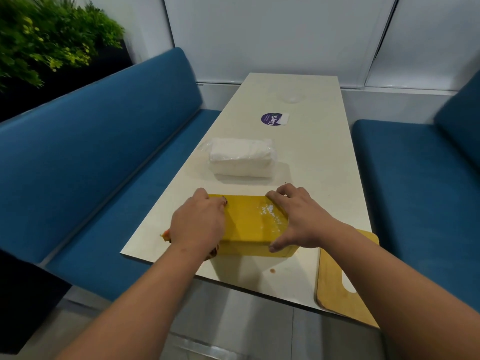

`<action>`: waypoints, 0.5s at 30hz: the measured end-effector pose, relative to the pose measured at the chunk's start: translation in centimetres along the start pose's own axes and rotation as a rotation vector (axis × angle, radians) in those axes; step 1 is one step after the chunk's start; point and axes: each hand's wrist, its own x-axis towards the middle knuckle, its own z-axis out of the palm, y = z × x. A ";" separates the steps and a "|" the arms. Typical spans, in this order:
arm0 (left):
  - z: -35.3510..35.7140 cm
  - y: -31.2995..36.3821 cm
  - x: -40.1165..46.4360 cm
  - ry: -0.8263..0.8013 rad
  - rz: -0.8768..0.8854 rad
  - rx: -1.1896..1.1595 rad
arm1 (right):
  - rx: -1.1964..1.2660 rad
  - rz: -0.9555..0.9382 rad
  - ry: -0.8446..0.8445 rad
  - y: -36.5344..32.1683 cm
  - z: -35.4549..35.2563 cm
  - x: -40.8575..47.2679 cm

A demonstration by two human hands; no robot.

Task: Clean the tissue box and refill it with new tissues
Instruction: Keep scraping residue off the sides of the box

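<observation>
A yellow tissue box lies on the cream table near its front edge, its flat side up with white specks on it. My left hand covers the box's left end, and an orange cloth peeks out from under it. My right hand grips the right end, fingers over the far edge and thumb on the near side. Behind the box sits a pack of white tissues in clear plastic.
A wooden lid with an oval slot lies at the table's front right corner. A purple round sticker and a small white card sit farther back. Blue benches flank the table. A brown spot marks the table.
</observation>
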 end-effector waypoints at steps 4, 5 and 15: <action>0.0 4.0 -0.5 -0.043 0.113 0.015 | -0.005 -0.009 0.025 -0.1 0.1 -0.1; 0.2 5.0 -0.8 -0.055 0.161 -0.003 | -0.004 -0.011 0.032 -0.1 0.2 -0.1; -0.2 4.5 -0.2 -0.107 0.237 -0.050 | 0.227 0.070 0.089 2.1 1.2 -2.1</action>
